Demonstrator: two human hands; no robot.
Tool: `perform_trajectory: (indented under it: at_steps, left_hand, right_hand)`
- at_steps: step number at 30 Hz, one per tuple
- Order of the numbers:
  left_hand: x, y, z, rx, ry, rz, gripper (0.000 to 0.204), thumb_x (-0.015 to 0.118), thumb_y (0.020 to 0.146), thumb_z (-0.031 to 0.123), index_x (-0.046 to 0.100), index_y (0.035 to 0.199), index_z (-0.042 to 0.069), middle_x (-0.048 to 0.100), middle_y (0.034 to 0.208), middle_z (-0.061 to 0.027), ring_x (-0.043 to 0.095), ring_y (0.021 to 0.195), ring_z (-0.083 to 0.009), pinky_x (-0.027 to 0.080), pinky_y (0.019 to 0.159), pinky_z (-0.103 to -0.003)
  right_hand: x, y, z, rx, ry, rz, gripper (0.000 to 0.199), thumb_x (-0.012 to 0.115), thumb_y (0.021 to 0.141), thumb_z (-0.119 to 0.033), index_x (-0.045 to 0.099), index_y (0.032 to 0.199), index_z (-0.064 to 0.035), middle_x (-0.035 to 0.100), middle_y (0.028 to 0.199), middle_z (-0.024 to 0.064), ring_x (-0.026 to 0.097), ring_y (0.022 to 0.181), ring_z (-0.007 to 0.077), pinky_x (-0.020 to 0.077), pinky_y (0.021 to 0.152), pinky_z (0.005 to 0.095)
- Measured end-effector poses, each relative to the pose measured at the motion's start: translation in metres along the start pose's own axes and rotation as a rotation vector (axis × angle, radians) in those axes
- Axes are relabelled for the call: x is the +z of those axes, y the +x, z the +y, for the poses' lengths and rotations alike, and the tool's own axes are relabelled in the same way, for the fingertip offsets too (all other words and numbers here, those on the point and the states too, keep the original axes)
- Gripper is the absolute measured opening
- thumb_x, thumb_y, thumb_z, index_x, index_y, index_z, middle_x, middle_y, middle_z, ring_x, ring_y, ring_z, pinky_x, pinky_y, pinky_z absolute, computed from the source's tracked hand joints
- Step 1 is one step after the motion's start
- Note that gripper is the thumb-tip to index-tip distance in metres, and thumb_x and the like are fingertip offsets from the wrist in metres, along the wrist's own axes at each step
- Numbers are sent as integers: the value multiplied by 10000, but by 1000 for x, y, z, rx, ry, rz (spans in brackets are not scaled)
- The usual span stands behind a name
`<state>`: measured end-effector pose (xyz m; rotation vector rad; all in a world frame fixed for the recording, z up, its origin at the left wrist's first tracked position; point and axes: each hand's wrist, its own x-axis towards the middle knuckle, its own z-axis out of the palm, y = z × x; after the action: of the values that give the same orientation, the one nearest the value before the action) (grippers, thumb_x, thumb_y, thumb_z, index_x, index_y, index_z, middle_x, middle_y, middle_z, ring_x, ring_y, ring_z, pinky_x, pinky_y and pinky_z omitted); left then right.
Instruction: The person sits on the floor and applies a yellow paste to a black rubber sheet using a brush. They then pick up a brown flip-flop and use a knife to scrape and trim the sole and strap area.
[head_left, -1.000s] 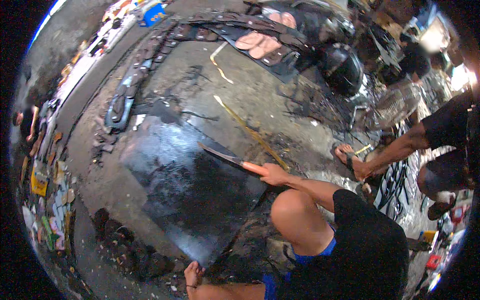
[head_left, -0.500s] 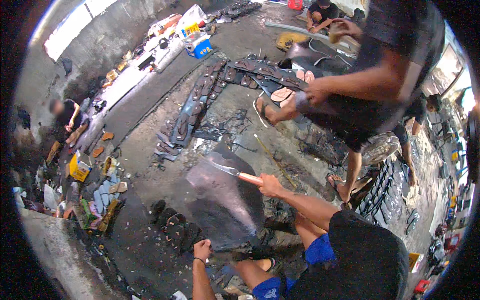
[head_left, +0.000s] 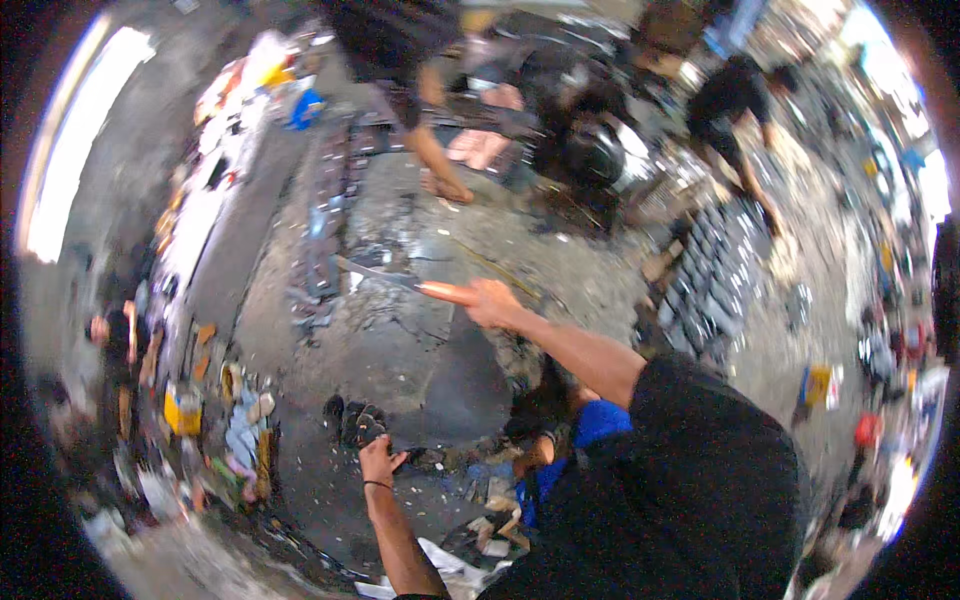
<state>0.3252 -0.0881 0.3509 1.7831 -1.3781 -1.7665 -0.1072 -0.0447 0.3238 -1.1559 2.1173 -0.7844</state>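
The containers stand out at the edges of the floor. A blue box (head_left: 305, 108) sits at the upper left beside the long, pale, cluttered strip, and a yellow carton (head_left: 182, 410) stands at the far left near a heap of light blue and pale scraps (head_left: 246, 432). A smaller yellow-and-white box (head_left: 818, 385) rests on the floor at the right, with a red container (head_left: 868, 430) just beyond it. The view is too blurred to tell what any of them holds.

The right hand (head_left: 492, 303) is closed firmly round the orange handle of a long-bladed knife (head_left: 447, 291) — its forearm reaches up and leftward from the black sleeve, and the blade points left, roughly level, over the middle of the floor. Below that forearm a dark, smooth sheet (head_left: 468, 380) lies on the floor.

The left hand (head_left: 378, 462) is raised at the end of a nearly upright forearm, a dark band round its wrist. Its fingers are loosely bent and the thumb stands out to the right, with no object visible in its grasp. It is nearest to a dark bundle (head_left: 358, 422) — whether the fingertips touch it cannot be told.
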Motion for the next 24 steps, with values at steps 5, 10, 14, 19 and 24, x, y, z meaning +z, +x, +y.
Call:
perform_trajectory:
  at_steps: [5,10,14,19,24]
  left_hand:
    - [51,3,101,-8,52,-118,247,632,921,232,622,917,-15,646,806,-95,628,654,-206,504,529,-318]
    - [128,-3,178,62,-5,-140,261,658,918,253,618,927,-4,645,836,-80,631,707,-200,544,616,-333]
    - [167,6,181,121,51,-205,252,660,918,257,623,957,11,642,889,-68,633,774,-191,564,712,-359]
    - [248,-4,120,-137,27,-279,209,638,926,207,625,988,8,623,872,-58,623,782,-180,557,738,-368]
    - [333,-20,6,-381,64,-545,255,602,937,217,640,1081,11,679,942,-107,667,841,-218,548,725,-355]
  right_hand:
    - [-93,19,-6,80,77,97,269,621,657,-116,630,894,11,667,830,261,671,824,423,548,729,491]
    - [-173,50,28,83,152,287,266,667,662,-127,657,889,10,681,849,237,682,835,407,554,721,490]
    - [-237,46,74,116,244,371,242,634,734,-173,625,900,2,674,871,254,666,846,432,531,757,506]
    - [-281,10,143,329,126,489,265,638,786,-215,627,936,3,676,890,259,658,872,446,535,755,504]
    - [-284,-34,224,458,-174,414,215,584,822,-123,645,972,19,687,956,217,672,957,373,536,781,484]
